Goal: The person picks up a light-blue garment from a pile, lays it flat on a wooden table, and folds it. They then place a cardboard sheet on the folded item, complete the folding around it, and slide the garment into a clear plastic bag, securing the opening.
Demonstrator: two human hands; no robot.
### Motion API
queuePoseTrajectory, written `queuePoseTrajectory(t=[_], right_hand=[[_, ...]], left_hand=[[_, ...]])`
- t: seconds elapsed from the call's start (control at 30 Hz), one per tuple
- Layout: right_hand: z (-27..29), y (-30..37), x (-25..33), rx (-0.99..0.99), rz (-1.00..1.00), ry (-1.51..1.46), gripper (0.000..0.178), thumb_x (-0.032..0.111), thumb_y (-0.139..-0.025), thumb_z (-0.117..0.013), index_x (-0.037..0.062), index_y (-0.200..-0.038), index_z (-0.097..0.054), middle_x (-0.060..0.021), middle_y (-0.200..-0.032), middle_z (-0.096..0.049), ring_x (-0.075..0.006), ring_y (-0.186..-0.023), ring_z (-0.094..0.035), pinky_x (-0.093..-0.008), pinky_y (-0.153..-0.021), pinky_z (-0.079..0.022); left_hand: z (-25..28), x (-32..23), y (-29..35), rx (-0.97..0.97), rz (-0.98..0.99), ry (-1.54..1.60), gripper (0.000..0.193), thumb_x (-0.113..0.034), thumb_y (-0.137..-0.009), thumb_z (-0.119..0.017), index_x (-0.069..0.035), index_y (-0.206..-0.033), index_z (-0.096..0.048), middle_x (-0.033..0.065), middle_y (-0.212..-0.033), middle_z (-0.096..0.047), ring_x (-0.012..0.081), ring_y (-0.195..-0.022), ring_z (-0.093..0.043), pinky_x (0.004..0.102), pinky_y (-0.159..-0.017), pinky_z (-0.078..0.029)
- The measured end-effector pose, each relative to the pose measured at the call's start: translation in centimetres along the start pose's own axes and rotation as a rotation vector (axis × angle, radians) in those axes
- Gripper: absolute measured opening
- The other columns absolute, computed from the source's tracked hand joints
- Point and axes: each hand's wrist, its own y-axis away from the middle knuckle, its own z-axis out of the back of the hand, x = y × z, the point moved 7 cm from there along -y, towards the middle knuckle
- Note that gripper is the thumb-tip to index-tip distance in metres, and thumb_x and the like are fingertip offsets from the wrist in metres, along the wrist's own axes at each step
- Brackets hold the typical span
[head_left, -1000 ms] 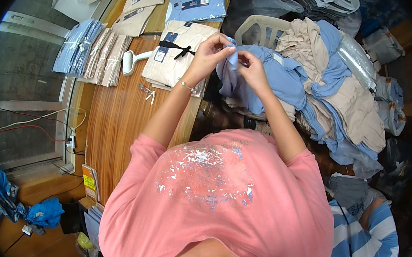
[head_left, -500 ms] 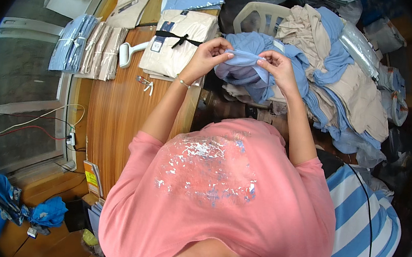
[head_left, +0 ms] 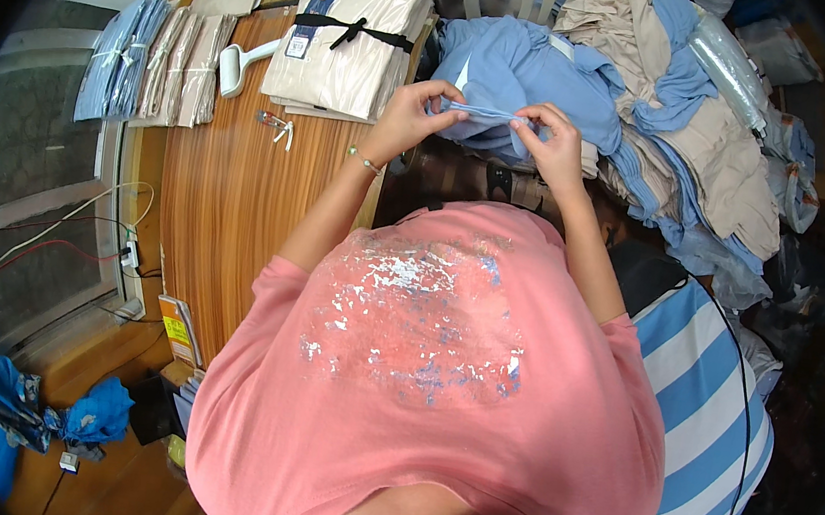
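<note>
Now, the grip: both hands pinch one thin edge of a blue shirt, pulled flat between them.
Left hand: fingers closed on the left end of the edge; a thin bracelet sits on the wrist.
Right hand: fingers closed on the right end of the same edge, a little apart from the left hand.
Blue shirt: it lies far from the body, just past the hands, on top of a heap and right of the tabletop.
Slip risk: the pinched edge is thin, so I think it could slide out if one hand pulls harder than the other.
Crooked risk: if the two hands are not level, the edge may end up twisted or wrinkled.
Heap: many loose tan and blue clothes lie far right; pulling the shirt up could drag some along or tip them off.
Tied bundle: folded tan shirts with a black ribbon sit on the tabletop, just left of the left hand; an elbow bump could push them.
Small clip: it lies near the bundle and could get knocked away.
Striped sleeve: another person is near on the right, so a wide swing might hit them.
</note>
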Motion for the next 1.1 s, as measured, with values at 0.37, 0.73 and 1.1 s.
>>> queuePoseTrajectory(t=[0.37,0.73,1.1], right_hand=[[-0.4,1.2,0.4,-0.060,0.218,0.361,0.013,0.018,-0.071,-0.071,0.0091,-0.080,-0.066,-0.0011,-0.088,-0.061,-0.0218,-0.089,-0.052,-0.0349,-0.079,-0.038],[-1.1,2.1,0.1,0.016,0.264,0.338,0.013,0.015,-0.073,-0.069,0.0079,-0.084,-0.067,-0.0027,-0.087,-0.061,-0.0236,-0.089,-0.053,-0.0349,-0.080,-0.038],[-7.1,-2.0,-12.8,0.649,0.109,0.878,0.042,0.008,-0.082,-0.048,0.0138,-0.124,-0.052,-0.0131,-0.110,-0.061,-0.0326,-0.107,-0.055,-0.0412,-0.091,-0.042]], left_hand=[[0.8,-2.0,1.2,-0.098,-0.283,-0.232,0.013,-0.011,-0.070,-0.072,-0.005,-0.083,-0.071,0.0049,-0.080,-0.067,0.0182,-0.074,-0.056,0.0289,-0.071,-0.045],[0.2,-1.1,1.4,-0.055,-0.180,-0.227,0.013,-0.011,-0.072,-0.070,-0.005,-0.084,-0.069,0.0058,-0.082,-0.066,0.0206,-0.073,-0.058,0.0294,-0.070,-0.047],[-5.9,-11.7,3.8,0.440,-0.419,0.061,0.020,-0.010,-0.078,-0.065,-0.003,-0.095,-0.061,0.0103,-0.098,-0.061,0.0272,-0.091,-0.059,0.0333,-0.080,-0.047]])
